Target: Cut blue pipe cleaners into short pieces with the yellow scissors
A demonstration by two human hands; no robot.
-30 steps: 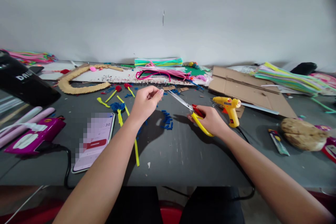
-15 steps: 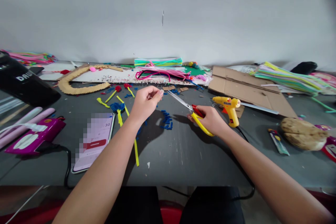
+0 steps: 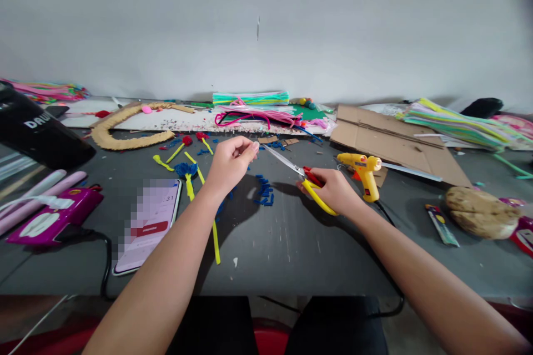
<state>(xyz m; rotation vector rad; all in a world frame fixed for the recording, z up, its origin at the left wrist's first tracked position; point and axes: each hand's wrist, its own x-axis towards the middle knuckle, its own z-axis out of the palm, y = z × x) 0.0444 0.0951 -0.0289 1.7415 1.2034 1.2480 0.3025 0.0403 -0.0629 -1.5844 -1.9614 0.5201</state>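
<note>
Scissors (image 3: 306,177): gripped in right hand (image 3: 333,191), blades toward left hand (image 3: 229,163). Left fingers pinched shut, contents indiscernible, above blue scraps (image 3: 264,191) on table (image 3: 270,244).

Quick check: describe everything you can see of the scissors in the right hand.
The scissors have slim, bright metal blades and what look like plastic loop handles, one red, one yellow. The right hand grips the handles and seems to hold them just above the grey table. The blades look nearly closed and slant up and left, tips close to the pinched fingertips of the left hand; whether they touch is unclear.
</note>
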